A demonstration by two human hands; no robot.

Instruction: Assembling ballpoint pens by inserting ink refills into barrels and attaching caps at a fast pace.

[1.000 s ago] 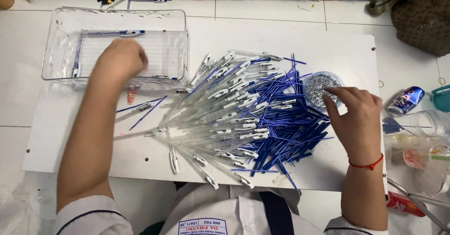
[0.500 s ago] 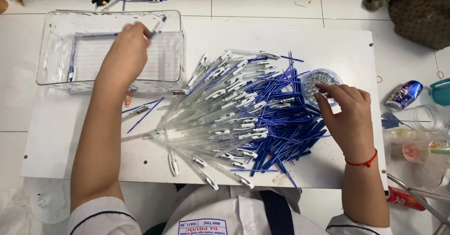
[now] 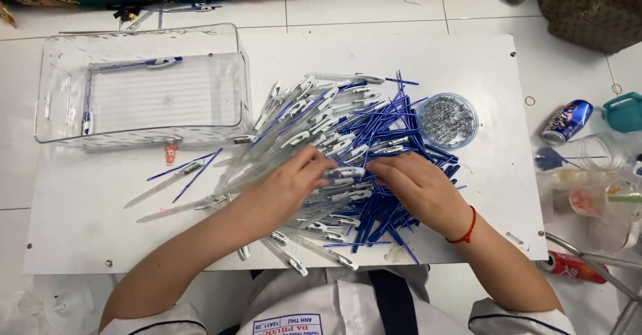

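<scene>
**Sorting through a heap of pen parts**

Reaching into the middle of a white board (image 3: pixel 80 241) laid on a tiled floor, a person works both bare hands over a spread pile of clear pen barrels (image 3: pixel 304 124) and blue ink refills (image 3: pixel 391 131). The left hand (image 3: pixel 284 188) lies palm down on the clear barrels, fingers loosely curled and pressed against them; whether it grips one cannot be told from this angle. The right hand (image 3: pixel 418 184), a red string bracelet (image 3: pixel 466 227) at its wrist, rests on the blue refills with fingers bent and pointing toward the left hand, the fingertips of both nearly meeting over the centre of the heap. It appears to pinch a barrel, though the fingers hide the contact.

A clear plastic tray (image 3: pixel 47 107) stands at the board's far left corner, well apart from the hands, with a finished pen (image 3: pixel 144 63) along its far wall. A small round dish of metal springs (image 3: pixel 447 120) sits just beyond the refills. A drink can (image 3: pixel 566 122) lies on the floor to the right.
</scene>
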